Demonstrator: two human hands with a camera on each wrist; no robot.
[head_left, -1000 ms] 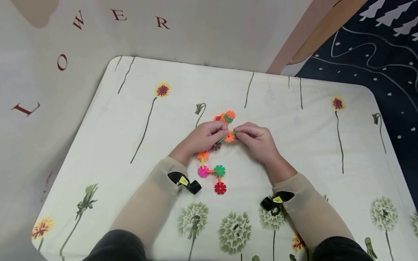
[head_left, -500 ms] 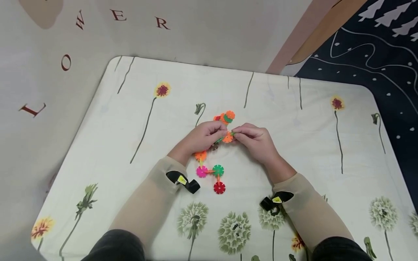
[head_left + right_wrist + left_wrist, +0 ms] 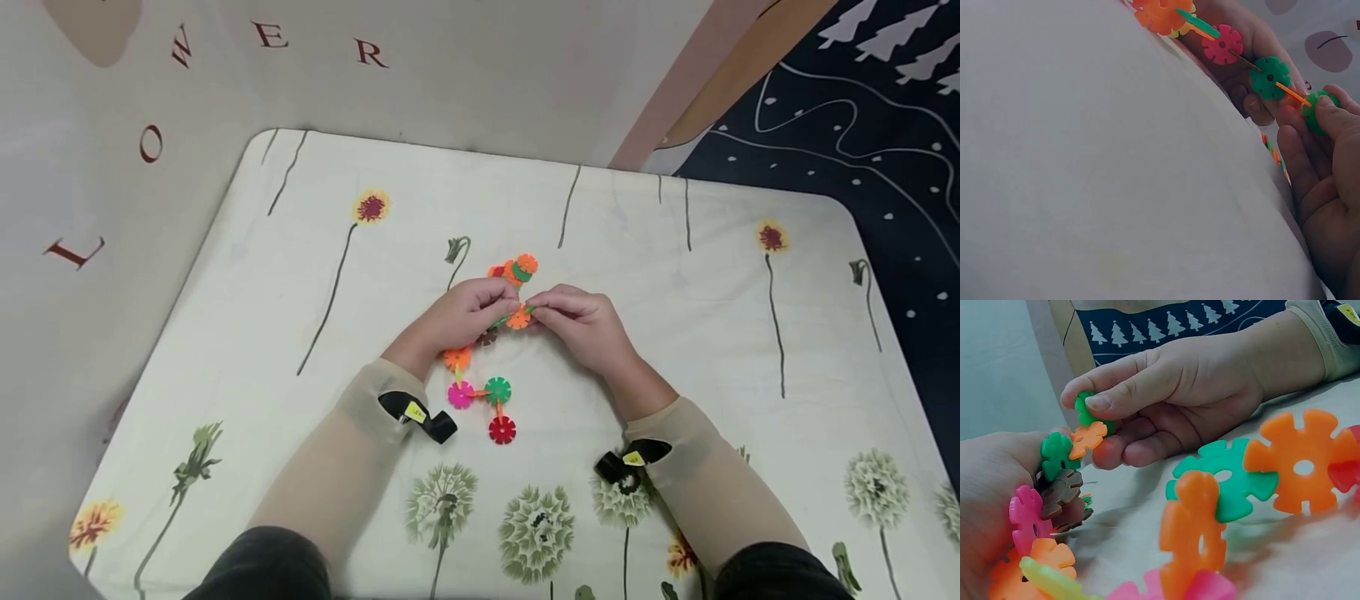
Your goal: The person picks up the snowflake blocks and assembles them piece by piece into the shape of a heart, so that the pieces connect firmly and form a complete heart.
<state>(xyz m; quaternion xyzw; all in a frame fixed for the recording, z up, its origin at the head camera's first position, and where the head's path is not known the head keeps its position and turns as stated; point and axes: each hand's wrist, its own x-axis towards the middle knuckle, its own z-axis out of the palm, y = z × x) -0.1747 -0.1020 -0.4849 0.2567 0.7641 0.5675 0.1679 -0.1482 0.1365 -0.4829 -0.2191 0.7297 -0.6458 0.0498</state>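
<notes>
A chain of interlocking notched plastic discs runs through my left hand (image 3: 468,312), which pinches it near a green disc (image 3: 1057,453). My right hand (image 3: 588,329) pinches another green disc (image 3: 1319,112) between thumb and forefinger. Slotted edge-on between these two greens is an orange disc (image 3: 519,317). Behind the left fingers the chain goes on with a brown disc (image 3: 1063,494) and a pink disc (image 3: 1027,515). Toward me it curves through an orange disc (image 3: 456,358), a pink disc (image 3: 461,395) and a green disc (image 3: 497,390) to a red disc (image 3: 502,430). The left palm hides some discs.
Just beyond the left hand lies a small cluster of orange, red and green discs (image 3: 517,268). A flower-patterned cloth (image 3: 712,333) covers the table. A pale wall (image 3: 465,100) rises behind the far edge, with a dark tree-patterned surface (image 3: 862,142) at the right.
The right hand and the orange disc have shifted slightly left, closer to the left hand. The grip of both hands looks the same.
</notes>
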